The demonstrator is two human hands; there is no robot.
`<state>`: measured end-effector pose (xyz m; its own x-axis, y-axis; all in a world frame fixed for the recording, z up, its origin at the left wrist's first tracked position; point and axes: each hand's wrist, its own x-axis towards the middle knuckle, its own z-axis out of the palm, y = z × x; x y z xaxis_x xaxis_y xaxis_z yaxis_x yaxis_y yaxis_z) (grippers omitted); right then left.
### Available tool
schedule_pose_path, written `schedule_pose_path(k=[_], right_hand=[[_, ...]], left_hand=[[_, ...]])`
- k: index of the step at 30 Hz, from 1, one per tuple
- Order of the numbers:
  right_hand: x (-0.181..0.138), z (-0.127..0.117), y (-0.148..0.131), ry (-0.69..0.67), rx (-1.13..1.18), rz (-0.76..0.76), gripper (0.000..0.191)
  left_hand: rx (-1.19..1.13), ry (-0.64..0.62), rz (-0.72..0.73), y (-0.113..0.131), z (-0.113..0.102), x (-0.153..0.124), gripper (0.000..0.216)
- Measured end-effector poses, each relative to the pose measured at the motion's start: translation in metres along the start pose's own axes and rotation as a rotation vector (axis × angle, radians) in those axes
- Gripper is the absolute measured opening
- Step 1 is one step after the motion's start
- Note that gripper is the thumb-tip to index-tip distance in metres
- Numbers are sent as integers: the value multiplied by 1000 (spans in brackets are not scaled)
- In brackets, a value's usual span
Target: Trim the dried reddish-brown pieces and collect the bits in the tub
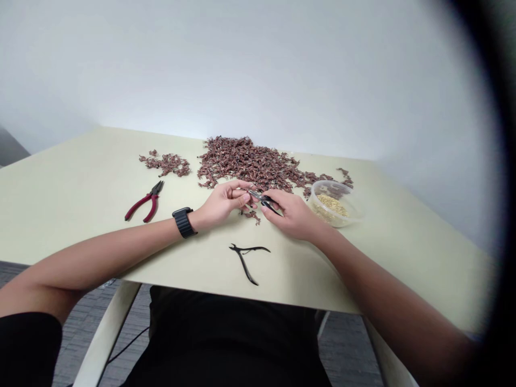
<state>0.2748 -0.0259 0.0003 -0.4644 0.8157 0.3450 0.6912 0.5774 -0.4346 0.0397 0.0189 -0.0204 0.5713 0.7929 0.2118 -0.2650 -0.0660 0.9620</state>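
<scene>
My left hand (223, 203), with a black watch on the wrist, pinches a small reddish-brown piece over the pale table (72, 188). Its fingertips meet the jaws of small black pliers (264, 200), which my right hand (292, 215) grips just to the right. A few brown bits (252, 216) lie under the hands. Behind them spreads a big pile of the same reddish-brown pieces (252, 161).
A smaller heap of pieces (167, 164) lies at the back left. Red-handled pliers (144, 202) rest left of my left hand. Black nippers (246, 257) lie near the front edge. A clear bowl of small yellowish bits (332, 203) stands right of my right hand.
</scene>
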Motion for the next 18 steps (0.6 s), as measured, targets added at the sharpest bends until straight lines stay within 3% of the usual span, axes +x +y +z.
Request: schedule_pose_path(k=[6, 13, 18], right_hand=[[-1, -1, -5, -17, 11, 41, 22], [-1, 4, -13, -54, 274, 146, 30], [0, 5, -13, -63, 301, 163, 30]], left_hand=[[22, 3, 5, 3, 1, -2, 43], [150, 89, 111, 3, 2, -1, 46], [187, 90, 124, 0, 1, -1, 44]])
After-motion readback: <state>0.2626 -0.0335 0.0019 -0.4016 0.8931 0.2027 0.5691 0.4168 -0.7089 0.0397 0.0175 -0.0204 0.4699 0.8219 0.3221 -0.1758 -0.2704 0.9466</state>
